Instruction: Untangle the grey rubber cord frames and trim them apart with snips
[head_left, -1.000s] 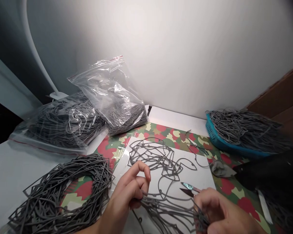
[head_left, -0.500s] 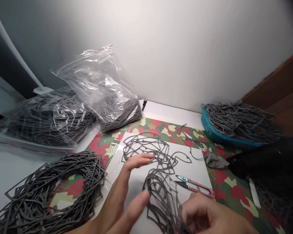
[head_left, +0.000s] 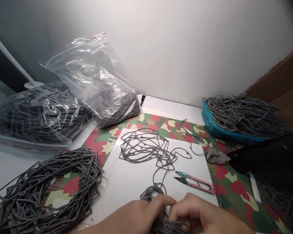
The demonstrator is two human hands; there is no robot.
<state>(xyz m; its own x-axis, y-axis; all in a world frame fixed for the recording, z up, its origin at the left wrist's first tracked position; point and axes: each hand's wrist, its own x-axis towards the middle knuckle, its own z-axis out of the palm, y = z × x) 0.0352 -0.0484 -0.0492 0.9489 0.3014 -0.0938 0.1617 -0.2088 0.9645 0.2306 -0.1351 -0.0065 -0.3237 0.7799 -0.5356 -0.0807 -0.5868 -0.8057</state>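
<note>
My left hand is closed over a bunch of thin grey rubber gaskets at the bottom centre. Beside it, my right hand has its fingers curled on the same bunch, and the two hands meet at the fingertips. Part of the bunch is hidden under the hands. Beyond it, several loose gaskets lie tangled on a white sheet. Thread snips with pinkish handles rest on the sheet just past my right hand, blades pointing left.
A big ring-shaped pile of gaskets lies at left. Behind it stand clear plastic bags of grey gaskets. A blue basket heaped with more is at back right. A black tube-like object juts in from the right, over camouflage-patterned cloth.
My left hand, held spread beside the bunch before, has come down and closed on it. The bunch is now gathered lower and tighter between both hands. The view has shifted slightly.
</note>
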